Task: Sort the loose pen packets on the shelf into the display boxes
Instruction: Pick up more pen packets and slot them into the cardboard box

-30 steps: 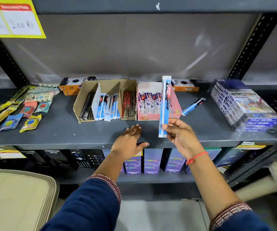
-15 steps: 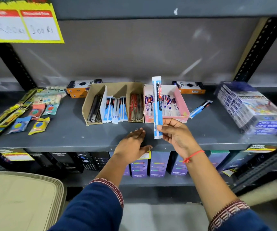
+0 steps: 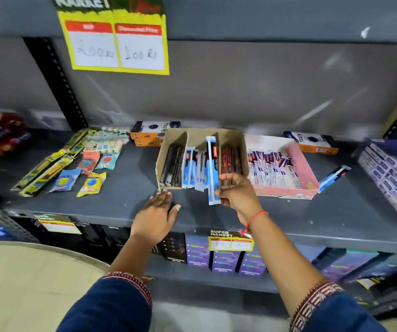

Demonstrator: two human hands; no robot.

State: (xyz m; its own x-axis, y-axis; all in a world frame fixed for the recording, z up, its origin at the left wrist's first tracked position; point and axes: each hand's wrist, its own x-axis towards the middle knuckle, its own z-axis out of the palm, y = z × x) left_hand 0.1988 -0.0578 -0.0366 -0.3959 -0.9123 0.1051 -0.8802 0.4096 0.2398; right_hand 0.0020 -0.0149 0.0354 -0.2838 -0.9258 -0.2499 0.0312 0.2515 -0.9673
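My right hand grips a long blue-and-white pen packet by its lower end, holding it upright over the middle compartment of the brown cardboard display box. That box holds black packets on the left, blue-and-white ones in the middle and red ones on the right. A pink display box with purple-and-white packets stands to its right. Another blue-and-white pen packet lies loose on the grey shelf beside the pink box. My left hand rests flat and open on the shelf at the brown box's front left corner.
Yellow pencil packs and small eraser packets lie at the shelf's left. Two orange boxes stand at the back. Stacked purple-white boxes fill the right end. A yellow price sign hangs above.
My right hand has carried the blue-and-white packet leftward from in front of the pink box to over the brown box's middle compartment. The left hand stayed resting on the shelf; the camera turned left.
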